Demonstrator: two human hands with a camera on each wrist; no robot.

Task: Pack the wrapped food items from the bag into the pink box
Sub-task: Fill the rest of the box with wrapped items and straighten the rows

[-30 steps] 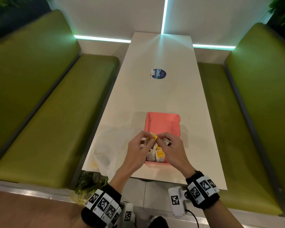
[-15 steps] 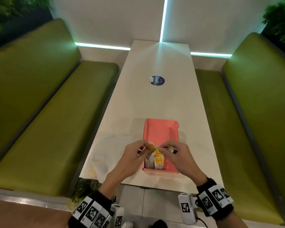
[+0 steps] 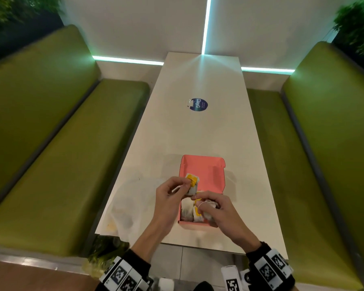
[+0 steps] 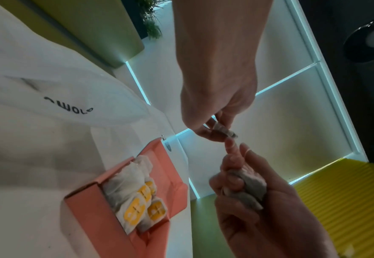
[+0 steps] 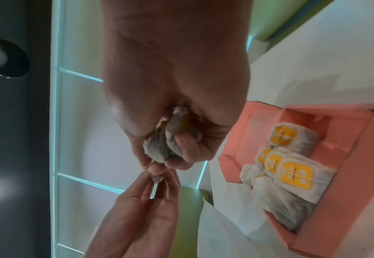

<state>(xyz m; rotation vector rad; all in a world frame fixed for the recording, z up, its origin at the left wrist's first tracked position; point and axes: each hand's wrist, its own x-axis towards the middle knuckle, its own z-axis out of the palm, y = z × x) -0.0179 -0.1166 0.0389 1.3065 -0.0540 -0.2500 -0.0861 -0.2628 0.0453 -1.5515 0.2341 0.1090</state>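
Paper-wrapped item pinched by left hand

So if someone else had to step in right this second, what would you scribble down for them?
Left hand: pinches a wrapped item with a yellow label over the pink box's left wall.
Right hand: its grip is closed round a second wrapped item above the box's near end. A thin white string runs between the hands' two items.
Done: several wrapped items already lie in the near half of the box.
Left: set down the two held items. The white bag lies on the table left of the box; whether more is inside cannot be told.
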